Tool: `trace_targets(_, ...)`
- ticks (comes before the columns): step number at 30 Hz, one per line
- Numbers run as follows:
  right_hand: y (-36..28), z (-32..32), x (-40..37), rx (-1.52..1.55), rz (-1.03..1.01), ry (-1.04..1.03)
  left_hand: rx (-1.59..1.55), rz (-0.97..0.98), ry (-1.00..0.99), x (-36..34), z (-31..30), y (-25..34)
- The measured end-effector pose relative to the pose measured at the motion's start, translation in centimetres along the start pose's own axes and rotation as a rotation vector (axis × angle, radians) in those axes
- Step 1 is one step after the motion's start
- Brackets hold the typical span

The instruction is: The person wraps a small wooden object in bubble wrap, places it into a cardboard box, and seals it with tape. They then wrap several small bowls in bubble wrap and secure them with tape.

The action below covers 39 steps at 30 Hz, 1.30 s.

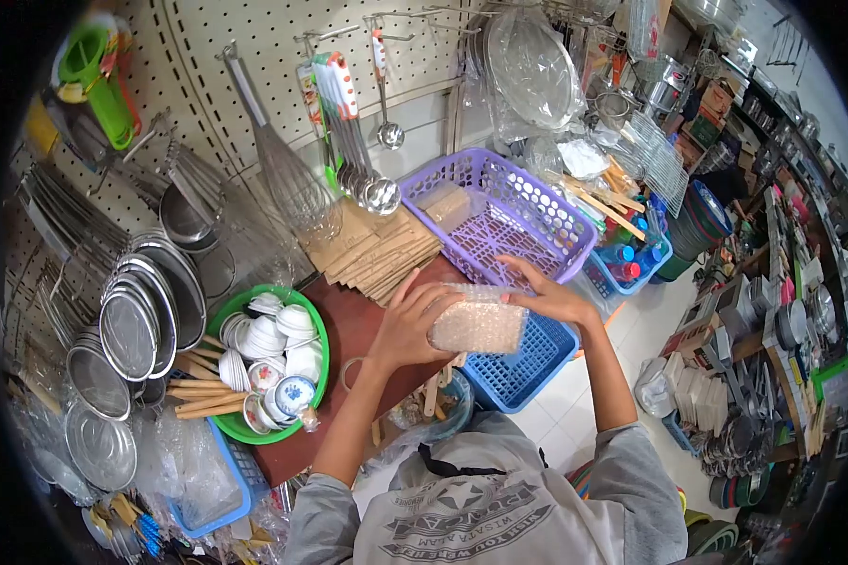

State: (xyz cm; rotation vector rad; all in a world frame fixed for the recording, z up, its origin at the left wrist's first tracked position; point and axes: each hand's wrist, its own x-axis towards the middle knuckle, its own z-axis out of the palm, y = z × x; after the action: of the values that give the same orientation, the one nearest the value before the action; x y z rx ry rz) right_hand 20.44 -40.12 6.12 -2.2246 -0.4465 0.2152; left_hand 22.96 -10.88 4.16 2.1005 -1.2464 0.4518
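A small block-shaped package in bubble wrap (481,322) is up in front of my body, over the edge of the red-brown table (334,315). My left hand (413,325) is closed on its left side, fingers across the top. My right hand (548,294) is at the package's upper right corner, with its thumb touching the wrap and its other fingers spread apart. What is inside the wrap looks tan and cannot be made out. Just beyond stands a purple basket (575,252) with another wrapped package (446,205) in it.
Below the package is a blue basket (518,381). A green basin (322,353) at left holds white bowls, spoons and wooden handles. Flat brown cardboard (377,252) lies near the pegboard (198,56), where whisks, ladles and strainers (127,330) hang. Bottles stand in a blue basket (664,252) at right.
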Motion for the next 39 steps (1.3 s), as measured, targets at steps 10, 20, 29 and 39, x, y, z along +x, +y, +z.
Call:
trace_targets(10, 6.5, -7.3, 5.2, 0.335, -0.016, -0.021, -0.276, -0.268, -0.107, 10.4, 3.4, -4.1)
trace_targets(20, 12.5, -12.7, 10.7, 0.425, -0.06, -0.076, -0.159, -0.459, -0.276, 17.4, 8.1, -10.4)
trace_targets(29, 16.9, -15.4, 17.0, 0.53, 0.151, -0.006, -0.275, -0.572, -0.377, 20.4, 12.9, -19.1)
trace_targets(39, 23.6, -14.5, 25.0, 0.663, 0.259, 0.252, -0.255, -0.891, -0.432, 24.2, 15.2, -23.3)
